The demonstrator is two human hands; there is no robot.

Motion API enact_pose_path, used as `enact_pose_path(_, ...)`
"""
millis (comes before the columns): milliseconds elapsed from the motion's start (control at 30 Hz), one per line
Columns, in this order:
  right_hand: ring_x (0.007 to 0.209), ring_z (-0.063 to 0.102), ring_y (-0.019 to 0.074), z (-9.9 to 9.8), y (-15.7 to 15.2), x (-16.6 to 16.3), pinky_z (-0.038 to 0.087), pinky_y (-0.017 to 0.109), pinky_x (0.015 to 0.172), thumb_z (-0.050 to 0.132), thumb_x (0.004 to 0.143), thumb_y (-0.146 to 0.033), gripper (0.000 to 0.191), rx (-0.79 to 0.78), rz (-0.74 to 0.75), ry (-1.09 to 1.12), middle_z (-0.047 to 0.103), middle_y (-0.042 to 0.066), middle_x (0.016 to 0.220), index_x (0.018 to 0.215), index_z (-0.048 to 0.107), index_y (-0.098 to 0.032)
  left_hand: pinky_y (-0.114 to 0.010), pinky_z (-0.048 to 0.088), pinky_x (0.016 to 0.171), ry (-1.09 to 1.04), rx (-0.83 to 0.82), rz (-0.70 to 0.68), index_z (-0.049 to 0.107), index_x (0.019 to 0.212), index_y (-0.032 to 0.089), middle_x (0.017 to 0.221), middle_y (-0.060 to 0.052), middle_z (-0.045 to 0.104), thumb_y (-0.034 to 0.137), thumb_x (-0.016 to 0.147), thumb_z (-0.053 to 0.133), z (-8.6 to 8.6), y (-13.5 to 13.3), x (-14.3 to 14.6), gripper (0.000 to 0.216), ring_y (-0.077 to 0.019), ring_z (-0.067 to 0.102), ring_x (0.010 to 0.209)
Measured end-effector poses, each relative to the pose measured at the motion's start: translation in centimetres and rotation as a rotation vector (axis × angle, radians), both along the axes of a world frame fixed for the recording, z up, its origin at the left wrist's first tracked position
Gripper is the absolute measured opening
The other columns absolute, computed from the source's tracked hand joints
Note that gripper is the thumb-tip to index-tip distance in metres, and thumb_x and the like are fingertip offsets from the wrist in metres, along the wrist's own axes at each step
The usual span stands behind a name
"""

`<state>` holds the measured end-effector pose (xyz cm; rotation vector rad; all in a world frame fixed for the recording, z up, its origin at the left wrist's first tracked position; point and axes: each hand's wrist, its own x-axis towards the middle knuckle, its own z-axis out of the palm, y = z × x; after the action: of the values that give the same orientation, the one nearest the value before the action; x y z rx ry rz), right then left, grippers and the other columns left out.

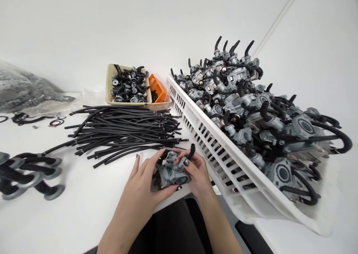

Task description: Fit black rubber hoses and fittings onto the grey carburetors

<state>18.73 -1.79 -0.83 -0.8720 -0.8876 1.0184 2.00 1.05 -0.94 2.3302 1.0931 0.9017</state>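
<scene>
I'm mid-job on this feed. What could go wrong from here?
1. The metal part is held between the left hand and right hand near the edge of the table; a slip might send it to the floor.

2. The assemblies pile above the rim of the white basket, so a bump could topple some.

3. Loose black hoses lie just beyond the hands and might get snagged.

Looks like a workshop, one for assembling small parts! See the white table (92, 198) left of the left hand (147, 175), loose hoses (125, 131) heaped just beyond, a tub (108, 86) of fittings (132, 85) farther back. And right of the right hand (199, 170), catch that crate (223, 136) piled high with look-alike carburetors (235, 76)!
</scene>
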Motion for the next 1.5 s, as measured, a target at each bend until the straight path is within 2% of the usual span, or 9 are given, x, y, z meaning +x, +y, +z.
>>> enact_pose_path(133, 0.109, 0.064, 0.0252, 0.3, -0.1, 0.0, 0.047, 0.03, 0.086, 0.076, 0.075, -0.035, 0.015, 0.0, 0.02, 0.048, 0.071, 0.003, 0.072, 0.082, 0.074, -0.022, -0.055, 0.024, 0.118, 0.0, -0.009, 0.0, 0.026, 0.144, 0.037, 0.134, -0.001, 0.059, 0.037, 0.082, 0.066, 0.0, 0.0, 0.0, 0.073, -0.027, 0.058, 0.123)
enact_pose_path(367, 0.116, 0.06, 0.0271, 0.4, -0.2, 0.1, 0.048, 0.033, 0.09, 0.074, 0.073, -0.031, 0.015, 0.034, 0.071, 0.144, 0.075, 0.007, 0.076, 0.084, 0.072, -0.021, -0.056, 0.022, 0.119, 0.011, -0.057, 0.008, 0.026, 0.144, 0.036, 0.137, -0.002, 0.057, 0.038, 0.083, 0.064, -0.1, -0.1, -0.2, 0.072, -0.0278, 0.056, 0.125)
enact_pose_path(467, 0.104, 0.065, 0.0264, 0.6, -0.2, 0.0, 0.05, 0.034, 0.084, 0.073, 0.07, -0.028, 0.014, 0.04, 0.083, 0.175, 0.076, 0.008, 0.08, 0.081, 0.071, -0.02, -0.054, 0.023, 0.119, 0.003, -0.053, 0.005, 0.026, 0.143, 0.036, 0.138, -0.003, 0.057, 0.037, 0.083, 0.064, -0.1, 0.0, -0.2, 0.071, -0.0277, 0.057, 0.124)
enact_pose_path(600, 0.08, 0.069, 0.0224, 0.9, -0.3, -0.1, 0.052, 0.035, 0.077, 0.073, 0.065, -0.026, 0.013, 0.007, 0.094, 0.219, 0.076, 0.009, 0.098, 0.076, 0.069, -0.02, -0.055, 0.022, 0.119, 0.001, -0.053, 0.002, 0.025, 0.144, 0.035, 0.138, -0.003, 0.056, 0.036, 0.084, 0.063, 0.0, -0.1, -0.2, 0.071, -0.0277, 0.056, 0.126)
enact_pose_path(800, 0.083, 0.07, 0.0239, 1.1, -0.4, -0.1, 0.051, 0.036, 0.078, 0.073, 0.064, -0.025, 0.012, 0.008, 0.1, 0.225, 0.076, 0.01, 0.101, 0.073, 0.066, -0.02, -0.057, 0.023, 0.118, 0.018, -0.071, 0.003, 0.025, 0.144, 0.035, 0.138, -0.004, 0.056, 0.038, 0.085, 0.062, 0.0, -0.1, -0.3, 0.07, -0.0284, 0.054, 0.128)
enact_pose_path(1033, 0.077, 0.071, 0.0243, 0.8, -0.3, -0.1, 0.052, 0.037, 0.077, 0.077, 0.067, -0.029, 0.019, 0.009, 0.088, 0.183, 0.076, 0.011, 0.1, 0.077, 0.064, -0.02, -0.054, 0.023, 0.118, 0.007, -0.068, 0.008, 0.026, 0.143, 0.035, 0.139, -0.004, 0.056, 0.036, 0.084, 0.062, 0.0, -0.1, -0.2, 0.069, -0.0282, 0.054, 0.128)
enact_pose_path(1300, 0.083, 0.072, 0.0237, -0.2, -0.2, 0.2, 0.051, 0.035, 0.079, 0.08, 0.073, -0.034, 0.025, 0.001, 0.063, 0.094, 0.076, 0.011, 0.099, 0.086, 0.064, -0.021, -0.053, 0.026, 0.117, 0.001, -0.086, 0.01, 0.027, 0.143, 0.035, 0.138, -0.004, 0.057, 0.034, 0.084, 0.061, 0.3, -0.2, -0.3, 0.067, -0.0285, 0.053, 0.129)
enact_pose_path(1500, 0.112, 0.064, 0.0289, -0.2, -0.2, 0.1, 0.05, 0.039, 0.09, 0.081, 0.071, -0.04, 0.03, -0.004, 0.036, 0.026, 0.077, 0.008, 0.082, 0.092, 0.069, -0.023, -0.053, 0.028, 0.116, -0.001, -0.078, 0.01, 0.028, 0.142, 0.033, 0.135, -0.005, 0.059, 0.032, 0.083, 0.062, 0.3, -0.1, -0.2, 0.068, -0.0295, 0.054, 0.128)
